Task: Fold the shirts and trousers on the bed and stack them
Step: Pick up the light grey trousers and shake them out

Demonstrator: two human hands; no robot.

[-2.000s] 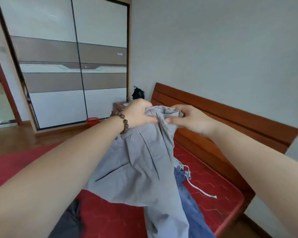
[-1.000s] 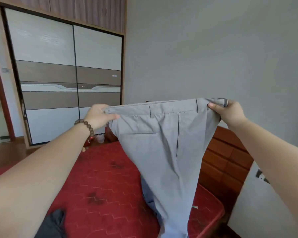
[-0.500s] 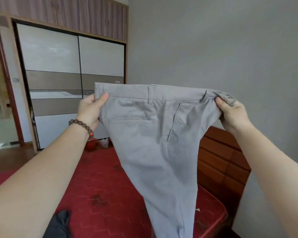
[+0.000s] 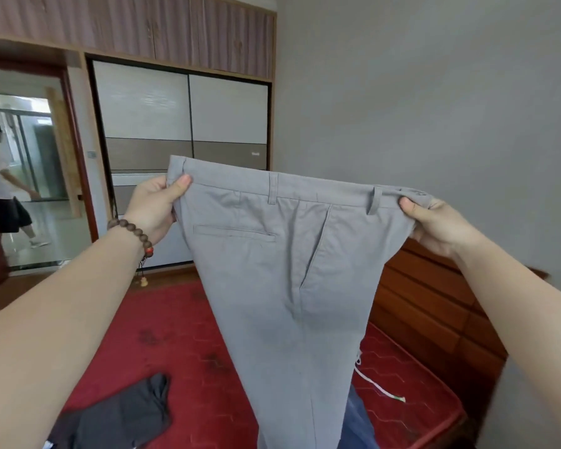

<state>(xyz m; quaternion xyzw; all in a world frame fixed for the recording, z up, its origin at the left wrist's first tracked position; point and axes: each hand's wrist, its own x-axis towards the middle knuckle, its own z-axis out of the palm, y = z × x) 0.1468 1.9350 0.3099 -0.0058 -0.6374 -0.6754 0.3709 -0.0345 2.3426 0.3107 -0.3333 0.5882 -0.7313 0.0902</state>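
Observation:
A pair of light grey trousers (image 4: 289, 286) hangs in the air over the red bed (image 4: 182, 345), waistband stretched out level. My left hand (image 4: 154, 205), with a bead bracelet on the wrist, pinches the left end of the waistband. My right hand (image 4: 434, 222) grips the right end. The legs drop straight down together, back pocket facing me. A dark grey garment (image 4: 120, 419) lies crumpled on the bed at the lower left. A blue garment (image 4: 358, 419) with a white drawstring (image 4: 374, 385) lies behind the hanging legs, mostly hidden.
A wooden headboard (image 4: 434, 312) runs along the bed's right side against the grey wall. A sliding-door wardrobe (image 4: 182, 140) stands beyond the bed. A person (image 4: 0, 189) walks past the open doorway at far left.
Both hands went from bunching the trousers low over the bed to spreading the waistband apart and lifting it up to chest height. The view has turned left, revealing the doorway.

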